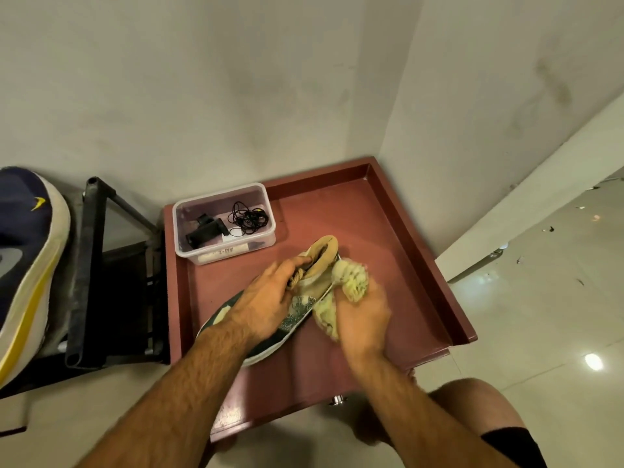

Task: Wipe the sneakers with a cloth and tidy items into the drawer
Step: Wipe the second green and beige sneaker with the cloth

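Dim warm light, motion-blurred right hand (363,319), floor (540,298) glare.

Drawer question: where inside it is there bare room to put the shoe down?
Bare floor of the drawer lies between the clear box and the right wall, and near the front edge. The middle is crowded by the sneaker, cloth and both hands.

Left hand (266,298) curled gripping; right hand (363,319) clenched, blurred.
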